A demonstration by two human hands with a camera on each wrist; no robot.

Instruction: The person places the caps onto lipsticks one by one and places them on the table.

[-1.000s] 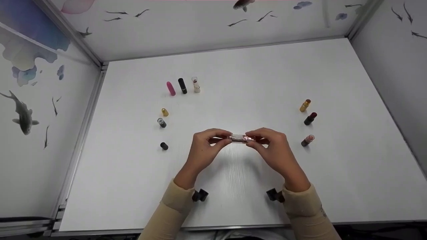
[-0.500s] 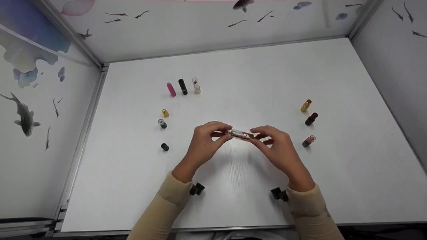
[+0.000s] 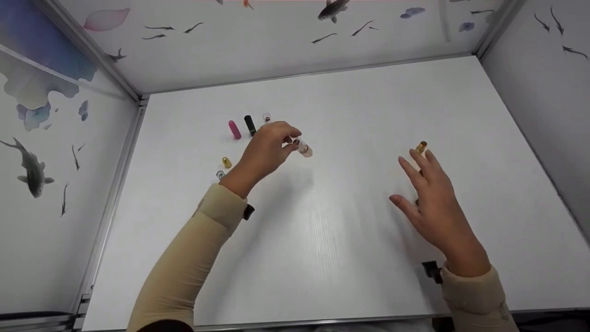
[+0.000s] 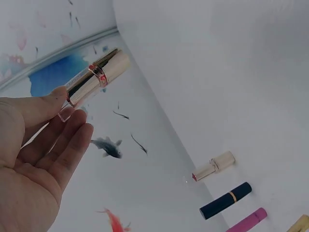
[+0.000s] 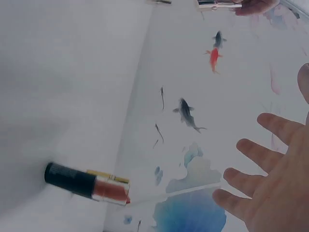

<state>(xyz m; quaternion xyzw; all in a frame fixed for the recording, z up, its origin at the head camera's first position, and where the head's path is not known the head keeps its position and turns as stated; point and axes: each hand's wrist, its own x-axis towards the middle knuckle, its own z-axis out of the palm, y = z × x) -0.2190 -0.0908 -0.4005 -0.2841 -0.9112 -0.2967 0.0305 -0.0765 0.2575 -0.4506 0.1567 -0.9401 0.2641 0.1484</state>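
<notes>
My left hand [image 3: 269,150] pinches a capped lipstick [image 3: 304,148] by one end, between thumb and fingers, above the middle of the table. In the left wrist view this lipstick [image 4: 99,77] shows a shiny gold-pink case and a clear end at the fingertips. My right hand [image 3: 431,203] is spread, holding nothing, over the right-hand row of uncapped lipsticks. A gold lipstick [image 3: 421,146] shows just beyond its fingertips. The others there are mostly hidden beneath the hand; the right wrist view shows a black lipstick [image 5: 72,180] with a brownish-red bullet.
Upright at the back left are a pink lipstick [image 3: 234,129], a black lipstick [image 3: 249,124] and a clear-capped lipstick [image 3: 267,117], partly behind my left hand. A gold cap [image 3: 226,162] and a clear cap [image 3: 220,174] stand near my left forearm. Printed panels border the table [image 3: 350,258].
Both hands were on the lipstick; the right has let go and moved right, fingers spreading. The left has carried the lipstick forward and left, towards the back row.
</notes>
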